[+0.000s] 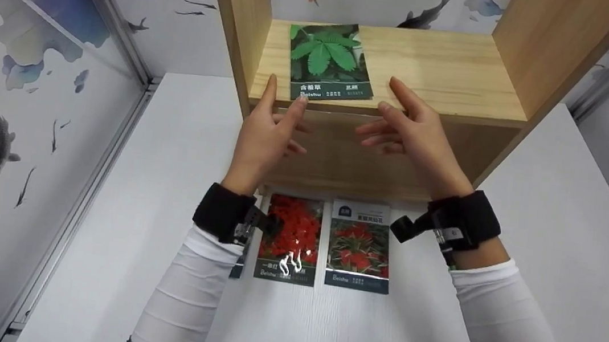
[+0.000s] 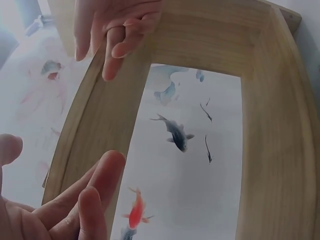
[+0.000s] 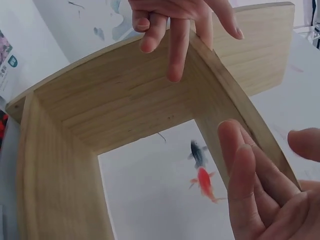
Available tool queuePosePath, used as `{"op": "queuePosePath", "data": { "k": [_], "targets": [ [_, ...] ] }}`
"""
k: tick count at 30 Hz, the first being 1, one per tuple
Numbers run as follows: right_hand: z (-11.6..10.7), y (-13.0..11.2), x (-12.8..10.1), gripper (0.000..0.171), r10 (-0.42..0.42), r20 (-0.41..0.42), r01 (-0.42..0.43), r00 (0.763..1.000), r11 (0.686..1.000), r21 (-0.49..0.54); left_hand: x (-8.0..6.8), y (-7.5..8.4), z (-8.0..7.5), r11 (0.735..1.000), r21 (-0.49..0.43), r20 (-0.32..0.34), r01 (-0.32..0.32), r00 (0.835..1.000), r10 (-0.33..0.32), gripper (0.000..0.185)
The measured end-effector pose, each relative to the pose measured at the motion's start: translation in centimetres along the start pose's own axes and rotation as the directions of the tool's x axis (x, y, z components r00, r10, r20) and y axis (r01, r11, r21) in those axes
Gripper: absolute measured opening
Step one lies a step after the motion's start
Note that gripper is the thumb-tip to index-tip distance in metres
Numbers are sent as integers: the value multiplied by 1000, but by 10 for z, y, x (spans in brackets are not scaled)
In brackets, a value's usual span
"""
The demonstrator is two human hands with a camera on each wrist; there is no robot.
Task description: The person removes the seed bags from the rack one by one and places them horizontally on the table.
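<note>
A green-leaf seed packet [image 1: 331, 62] lies flat on the board of a wooden shelf [image 1: 452, 79]. My left hand [image 1: 282, 117] is raised at the shelf's front edge with its fingers straight. Its index tip is at the packet's near left corner. My right hand [image 1: 396, 118] hovers just right of the packet at the same edge, fingers loosely spread, holding nothing. In the left wrist view the left hand's fingers [image 2: 75, 205] point up at the shelf frame [image 2: 270, 125]. In the right wrist view the right hand's fingers [image 3: 250, 185] do the same.
Two seed packets with red flowers [image 1: 290, 238] [image 1: 360, 246] lie side by side on the white table [image 1: 559, 251] below the shelf. Another packet [image 1: 237, 269] shows partly beside my left forearm. Walls painted with fish close in the left and right sides.
</note>
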State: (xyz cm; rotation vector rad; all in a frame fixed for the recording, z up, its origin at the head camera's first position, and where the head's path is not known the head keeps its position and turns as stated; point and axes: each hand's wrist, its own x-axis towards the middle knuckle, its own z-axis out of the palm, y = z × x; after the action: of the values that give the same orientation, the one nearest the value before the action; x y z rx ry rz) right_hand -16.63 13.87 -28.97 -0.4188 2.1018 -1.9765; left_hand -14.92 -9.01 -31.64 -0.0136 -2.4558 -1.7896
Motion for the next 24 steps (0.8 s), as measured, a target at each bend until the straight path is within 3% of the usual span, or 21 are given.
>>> {"op": "queuePosePath", "data": {
  "k": [3, 10, 15, 24],
  "targets": [
    [6, -5, 0, 65, 25, -3, -25, 1000, 1000, -2, 4, 3, -3, 999, -40, 21, 23, 1000, -22, 85],
    [16, -12, 0, 64, 64, -23, -65, 998, 997, -39, -6, 34, -5, 993, -103, 62, 64, 996, -58, 72],
    [23, -15, 4, 66, 72, -53, -73, 996, 997, -26, -2, 38, -3, 988, -133, 51, 84, 996, -77, 70],
    [42, -16, 11, 62, 111, -72, -111, 991, 994, 3, 1, 29, 1, 968, -247, 8, 41, 999, -40, 61]
  ]
}}
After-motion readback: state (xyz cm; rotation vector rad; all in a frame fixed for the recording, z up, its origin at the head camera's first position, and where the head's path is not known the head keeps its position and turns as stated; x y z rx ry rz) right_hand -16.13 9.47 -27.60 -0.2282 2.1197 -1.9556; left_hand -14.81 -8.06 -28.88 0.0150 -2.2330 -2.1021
